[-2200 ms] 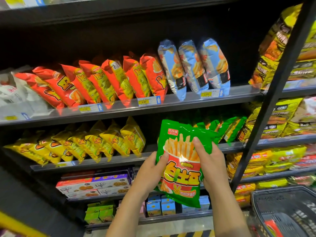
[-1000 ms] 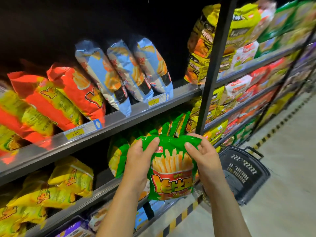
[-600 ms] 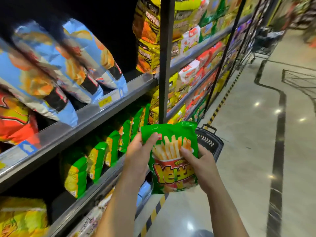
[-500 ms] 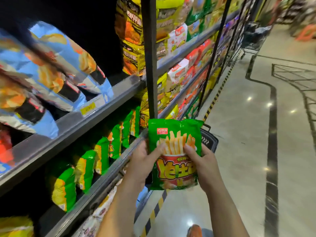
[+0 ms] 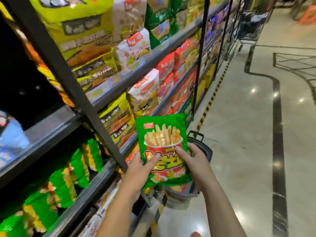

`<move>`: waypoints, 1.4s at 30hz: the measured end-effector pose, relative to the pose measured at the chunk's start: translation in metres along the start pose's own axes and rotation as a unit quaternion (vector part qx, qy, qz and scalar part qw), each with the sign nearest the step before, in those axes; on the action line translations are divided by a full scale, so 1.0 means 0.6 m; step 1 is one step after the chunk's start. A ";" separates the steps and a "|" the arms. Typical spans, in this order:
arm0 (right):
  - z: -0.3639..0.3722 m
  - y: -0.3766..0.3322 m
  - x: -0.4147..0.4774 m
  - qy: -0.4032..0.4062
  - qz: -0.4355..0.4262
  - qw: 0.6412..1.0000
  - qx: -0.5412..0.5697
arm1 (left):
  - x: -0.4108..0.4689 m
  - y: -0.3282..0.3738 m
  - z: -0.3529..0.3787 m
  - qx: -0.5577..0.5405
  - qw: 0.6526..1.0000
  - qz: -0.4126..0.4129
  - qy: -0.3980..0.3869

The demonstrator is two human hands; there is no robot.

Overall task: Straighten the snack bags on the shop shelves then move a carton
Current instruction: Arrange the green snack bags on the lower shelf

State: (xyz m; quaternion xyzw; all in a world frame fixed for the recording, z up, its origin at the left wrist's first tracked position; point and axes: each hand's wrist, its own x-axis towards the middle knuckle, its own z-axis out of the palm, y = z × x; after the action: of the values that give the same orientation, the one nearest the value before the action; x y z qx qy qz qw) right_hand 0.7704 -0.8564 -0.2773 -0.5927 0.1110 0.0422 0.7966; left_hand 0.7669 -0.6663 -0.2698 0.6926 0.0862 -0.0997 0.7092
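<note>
Just then, held a green fries bag (image 5: 162, 132) upright in front of the shelves (image 5: 51, 127), out over the aisle and off every shelf. Gripped its lower left edge with the left hand (image 5: 136, 171), thumb laid across the front; clasped its lower right side with the right hand (image 5: 195, 165), thumb on the red cup print. Stood beside the dark slanted upright (image 5: 68, 79), with more green bags (image 5: 58, 185) leaning on the shelf to the left, yellow bags (image 5: 80, 31) higher up, and red and white packs (image 5: 153, 79) further along. Saw a black basket (image 5: 206, 149) low down just behind the right hand, partly hidden by it and the bag, above the glossy floor (image 5: 242, 134).
</note>
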 end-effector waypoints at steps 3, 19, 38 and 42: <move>-0.053 -0.003 0.043 0.004 0.003 1.000 -0.013 | 0.059 -0.004 0.048 -0.003 1.000 -0.017 0.002; -0.132 0.060 0.266 0.113 0.113 0.987 -0.022 | 0.337 -0.092 0.124 0.027 0.988 -0.137 -0.058; -0.234 0.379 0.494 0.228 0.234 0.944 -0.048 | 0.633 -0.415 0.155 0.182 0.944 -0.270 -0.045; -0.272 0.485 0.516 0.242 0.267 0.930 -0.068 | 0.651 -0.522 0.161 0.201 0.937 -0.286 -0.027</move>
State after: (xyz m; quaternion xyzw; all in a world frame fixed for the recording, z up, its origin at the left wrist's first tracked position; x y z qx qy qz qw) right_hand 0.9928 -0.9462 -0.6643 -0.5860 0.4518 0.1162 0.6625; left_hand 1.0608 -0.7782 -0.6713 0.7637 0.2397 -0.3323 0.4989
